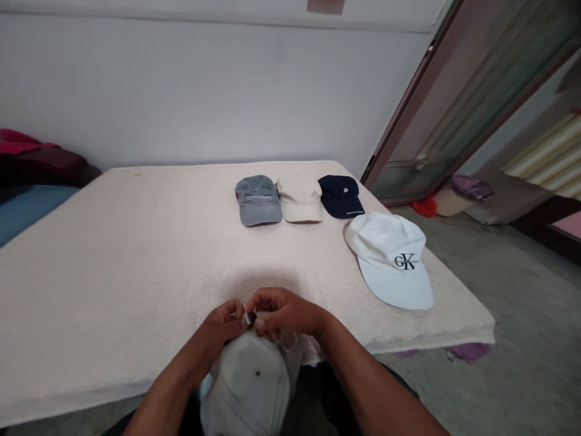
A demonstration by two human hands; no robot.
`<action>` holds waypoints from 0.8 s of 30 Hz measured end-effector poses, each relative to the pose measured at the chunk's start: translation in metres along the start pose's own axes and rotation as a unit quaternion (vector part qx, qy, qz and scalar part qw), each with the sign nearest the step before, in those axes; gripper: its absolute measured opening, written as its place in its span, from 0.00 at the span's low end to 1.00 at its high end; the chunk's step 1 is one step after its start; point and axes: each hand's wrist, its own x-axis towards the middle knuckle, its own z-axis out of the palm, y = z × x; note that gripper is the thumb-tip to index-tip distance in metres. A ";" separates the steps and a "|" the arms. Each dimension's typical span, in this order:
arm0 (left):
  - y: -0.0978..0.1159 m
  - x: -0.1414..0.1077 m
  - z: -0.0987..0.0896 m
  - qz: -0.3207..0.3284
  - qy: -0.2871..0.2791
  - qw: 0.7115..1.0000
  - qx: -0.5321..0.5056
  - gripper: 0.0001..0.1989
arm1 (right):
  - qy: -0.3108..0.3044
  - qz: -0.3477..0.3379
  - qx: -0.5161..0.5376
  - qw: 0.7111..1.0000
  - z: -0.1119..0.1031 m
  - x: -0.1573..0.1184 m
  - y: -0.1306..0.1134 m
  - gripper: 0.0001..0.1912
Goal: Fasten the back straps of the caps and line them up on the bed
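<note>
A pale grey-white cap (252,381) is held close to my body at the bed-like surface's near edge. A small dark and shiny metal buckle (250,318) sits at the rim of its back strap, between my hands. My left hand (222,324) pinches the strap from the left side of the buckle. From the right, my right hand (284,312) has its thumb and fingers closed on the strap by the buckle. The exact grip of the fingertips is partly hidden.
On the cream-covered surface (136,272) lie a grey cap (258,201), a cream cap (299,200) and a navy cap (341,196) in a row near the wall. A white cap with black letters (393,260) lies nearer, at right. Dark red and blue items (40,166) stand far left.
</note>
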 end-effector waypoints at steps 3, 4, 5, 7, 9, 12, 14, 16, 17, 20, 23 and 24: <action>0.001 -0.001 -0.001 0.004 -0.009 1.000 0.001 0.13 | 0.070 -0.051 -0.131 0.988 0.004 0.000 -0.001 0.16; 0.001 -0.001 -0.001 0.001 -0.016 1.000 0.002 0.12 | 0.092 -0.064 -0.173 0.979 0.005 -0.001 -0.001 0.14; 0.002 -0.002 -0.001 -0.001 -0.021 1.000 0.006 0.11 | 0.108 -0.072 -0.206 0.970 0.007 -0.001 -0.002 0.13; 0.004 -0.002 -0.001 -0.002 -0.017 1.000 0.021 0.09 | 0.124 -0.071 -0.249 0.958 0.010 -0.002 -0.004 0.11; 0.006 -0.002 0.000 -0.002 0.002 0.998 0.057 0.09 | 0.132 -0.067 -0.280 0.948 0.012 -0.003 -0.006 0.11; 0.004 0.001 -0.001 0.003 0.039 0.993 0.111 0.13 | 0.142 -0.059 -0.335 0.930 0.016 -0.003 -0.008 0.10; 0.002 0.002 -0.003 0.004 0.049 0.992 0.119 0.14 | 0.145 -0.056 -0.363 0.919 0.017 -0.003 -0.009 0.10; 0.001 0.003 -0.004 0.000 0.045 0.993 0.110 0.13 | 0.142 -0.057 -0.371 0.916 0.017 -0.003 -0.008 0.10; 0.000 0.003 -0.004 -0.004 0.039 0.994 0.104 0.13 | 0.139 -0.058 -0.371 0.916 0.016 -0.003 -0.008 0.10; -0.001 0.003 -0.004 -0.015 0.035 0.995 0.092 0.11 | 0.136 -0.055 -0.377 0.915 0.015 -0.003 -0.006 0.11; -0.003 0.005 -0.001 -0.019 0.059 0.994 0.094 0.09 | 0.134 -0.044 -0.395 0.908 0.013 -0.004 -0.005 0.11; -0.004 0.006 0.000 -0.019 0.067 0.993 0.096 0.09 | 0.132 -0.041 -0.401 0.906 0.012 -0.004 -0.005 0.10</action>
